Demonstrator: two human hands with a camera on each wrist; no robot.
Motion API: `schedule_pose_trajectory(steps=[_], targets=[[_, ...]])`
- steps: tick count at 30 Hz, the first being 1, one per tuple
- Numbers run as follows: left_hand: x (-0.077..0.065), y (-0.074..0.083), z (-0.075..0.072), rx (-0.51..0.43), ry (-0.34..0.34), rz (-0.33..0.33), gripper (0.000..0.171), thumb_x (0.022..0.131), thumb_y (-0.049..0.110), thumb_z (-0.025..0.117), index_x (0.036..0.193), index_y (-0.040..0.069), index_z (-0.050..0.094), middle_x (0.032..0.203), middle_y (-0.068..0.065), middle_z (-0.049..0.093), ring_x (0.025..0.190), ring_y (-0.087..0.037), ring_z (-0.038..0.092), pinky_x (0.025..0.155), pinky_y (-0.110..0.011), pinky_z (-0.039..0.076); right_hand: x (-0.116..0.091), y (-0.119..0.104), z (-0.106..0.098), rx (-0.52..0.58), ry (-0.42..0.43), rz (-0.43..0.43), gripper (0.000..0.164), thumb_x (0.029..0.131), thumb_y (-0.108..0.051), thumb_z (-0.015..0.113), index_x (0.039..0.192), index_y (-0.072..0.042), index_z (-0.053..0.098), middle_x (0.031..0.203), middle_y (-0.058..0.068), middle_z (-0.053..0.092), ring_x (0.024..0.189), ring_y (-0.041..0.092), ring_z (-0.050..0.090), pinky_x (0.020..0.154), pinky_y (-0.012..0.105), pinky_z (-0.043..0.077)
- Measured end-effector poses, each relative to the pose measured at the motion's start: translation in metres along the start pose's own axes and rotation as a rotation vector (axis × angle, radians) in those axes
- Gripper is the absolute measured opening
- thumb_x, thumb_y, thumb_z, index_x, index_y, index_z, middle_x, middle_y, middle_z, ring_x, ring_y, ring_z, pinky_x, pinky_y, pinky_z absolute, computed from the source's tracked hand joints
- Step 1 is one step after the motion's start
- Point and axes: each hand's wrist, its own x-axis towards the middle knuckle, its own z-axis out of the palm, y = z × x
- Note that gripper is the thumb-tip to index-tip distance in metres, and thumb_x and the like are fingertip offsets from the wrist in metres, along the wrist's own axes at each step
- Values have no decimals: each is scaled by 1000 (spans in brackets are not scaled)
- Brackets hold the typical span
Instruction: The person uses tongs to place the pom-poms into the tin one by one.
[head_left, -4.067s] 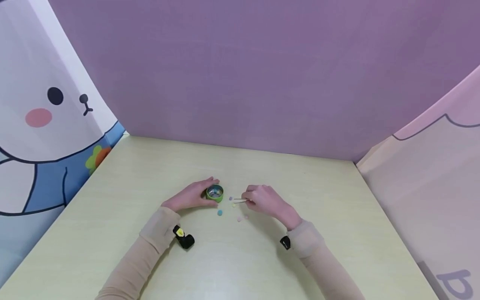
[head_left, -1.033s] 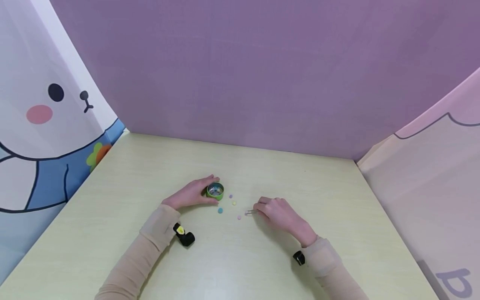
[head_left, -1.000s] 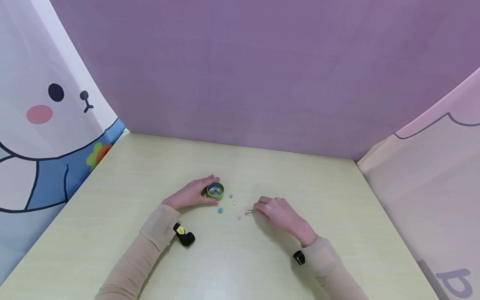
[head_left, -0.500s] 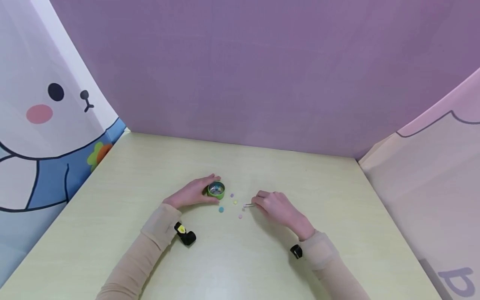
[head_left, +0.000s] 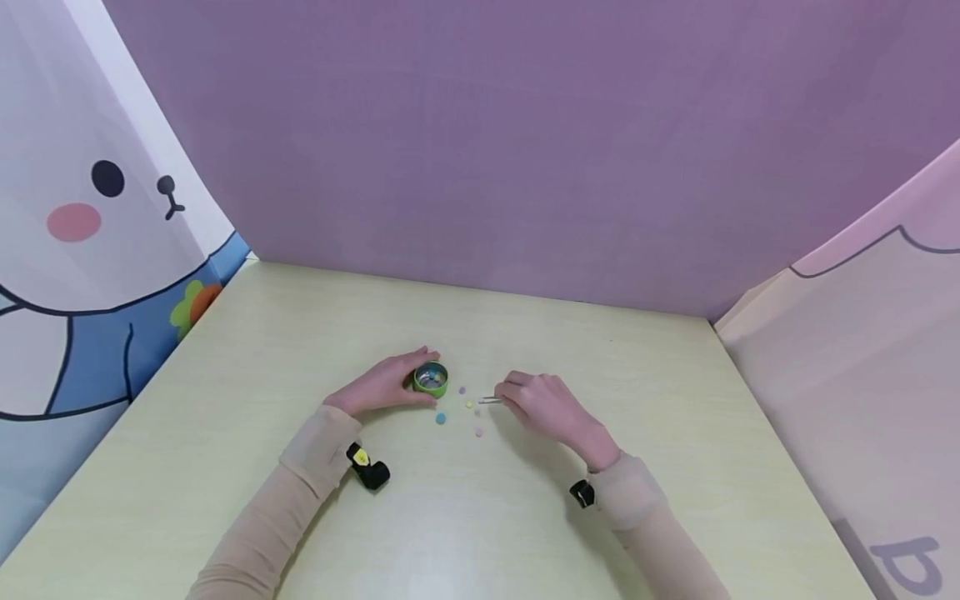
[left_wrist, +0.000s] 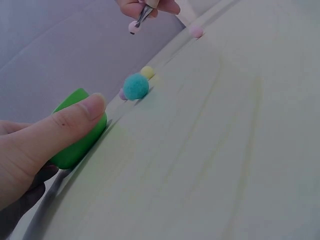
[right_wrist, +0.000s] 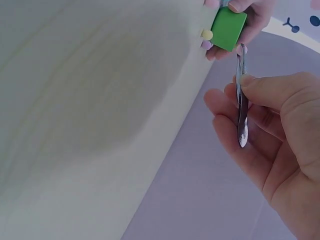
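Note:
My left hand (head_left: 386, 385) rests on the table, fingers and thumb around a small round green tin (head_left: 431, 392). Something bluish shows inside the tin. My right hand (head_left: 547, 408) pinches silver tweezers (right_wrist: 242, 100) between thumb and fingers. A small pink pom-pom (left_wrist: 133, 27) sits at the tweezers' tip, raised above the table. Between the hands lie a larger teal pom-pom (head_left: 441, 418), a yellow pom-pom (head_left: 469, 404), a purple pom-pom (head_left: 462, 390) and another pink pom-pom (head_left: 478, 432). The left wrist view hides the tin's opening.
The pale wooden table (head_left: 630, 358) ends at a purple backdrop (head_left: 525, 167). Printed cloth (head_left: 112, 275) hangs at the left side, and a pinkish cloth (head_left: 862, 358) at the right. Black wrist cameras sit on both wrists.
Over the last second my right hand has moved left and away from me, lifting the pink pom-pom off the table in the tweezers. My left hand stays around the tin.

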Motion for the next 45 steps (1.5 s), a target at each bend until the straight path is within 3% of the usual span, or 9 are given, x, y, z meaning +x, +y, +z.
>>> schedule_pose_trajectory(steps=[9,16,23,45], targets=[[0,1,0,4,4,7,89,83,46,78,153,10,36,160,-22,31,148,-37,34,120,-51,33,11,-1,-3,17,26,-19,10,95,-10,65,93,-11,75,84,0,70,56,5,49,49,14,40],[-1,-1,1,0,10,-4,89,83,47,78,154,11,37,160,-20,31,148,-37,34,119,-51,34,22,-2,-3,12,22,-28,8,94,-11,67,95,-11,75,86,-1,71,58,6,56,50,18,45],[-1,-3,2,-20,6,-15,90,83,49,77,154,12,36,161,-19,30,148,-36,35,120,-50,34,32,-5,-3,24,13,-39,9,94,-12,66,94,-11,75,84,-1,70,55,5,51,48,16,42],[0,3,1,-26,17,5,88,83,45,78,153,9,38,160,-20,33,148,-36,34,119,-50,35,49,-7,-4,32,3,-44,14,96,-11,62,99,-12,75,89,0,71,62,9,62,51,21,50]])
